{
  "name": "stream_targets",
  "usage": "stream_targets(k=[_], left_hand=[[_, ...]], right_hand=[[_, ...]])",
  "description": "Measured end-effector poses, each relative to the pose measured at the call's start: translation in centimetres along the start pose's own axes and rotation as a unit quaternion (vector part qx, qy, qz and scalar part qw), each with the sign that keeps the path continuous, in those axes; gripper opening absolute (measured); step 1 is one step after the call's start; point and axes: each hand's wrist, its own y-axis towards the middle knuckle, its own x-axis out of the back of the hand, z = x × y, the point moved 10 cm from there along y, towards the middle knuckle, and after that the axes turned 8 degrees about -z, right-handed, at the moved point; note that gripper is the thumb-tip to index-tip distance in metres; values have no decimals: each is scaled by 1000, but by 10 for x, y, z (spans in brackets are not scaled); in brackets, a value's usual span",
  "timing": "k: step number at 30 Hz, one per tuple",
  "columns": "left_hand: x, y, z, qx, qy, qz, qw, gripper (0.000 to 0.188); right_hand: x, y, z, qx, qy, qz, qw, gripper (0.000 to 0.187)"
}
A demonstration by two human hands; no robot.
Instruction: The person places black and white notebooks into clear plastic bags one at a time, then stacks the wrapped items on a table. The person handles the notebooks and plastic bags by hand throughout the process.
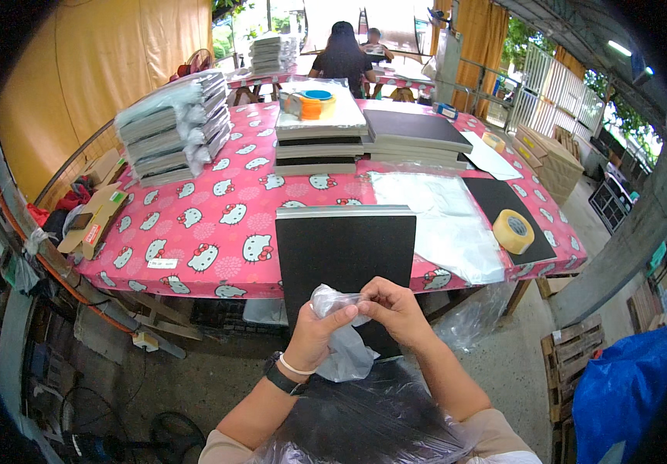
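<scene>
A crumpled clear plastic bag [347,357] is bunched between my two hands. My left hand [316,331], with a watch and a white band at the wrist, is closed around it. My right hand [397,311] pinches the bag's edge, fingertips meeting those of the left. Just beyond them a thick black-covered book [346,249] juts over the table's near edge, its pale page edges at the far end. The hands and the bag hide part of its near end. More clear plastic [372,417] lies over something dark at my lap.
On the pink patterned table [194,197] stand plastic-wrapped stacks [165,131], black-covered books [418,131] and tape rolls [314,104]. Flat clear bags [445,209] and a large tape roll [513,231] lie to the right. Two people sit farther back. A concrete pillar [627,240] rises at right.
</scene>
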Motion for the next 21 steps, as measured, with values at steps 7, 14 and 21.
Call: stream_targets(k=[7,14,21], left_hand=[[-11,-5,19,96,-89,71,989,22],[8,1,2,44,-197,-1,979,16],[18,0,-10,20,-125,-14,992,25]], right_hand=[[25,-1,24,72,-169,-128,975,21],[22,8,1,82,-171,-105,976,24],[-1,17,-24,-79,187,90,975,28]])
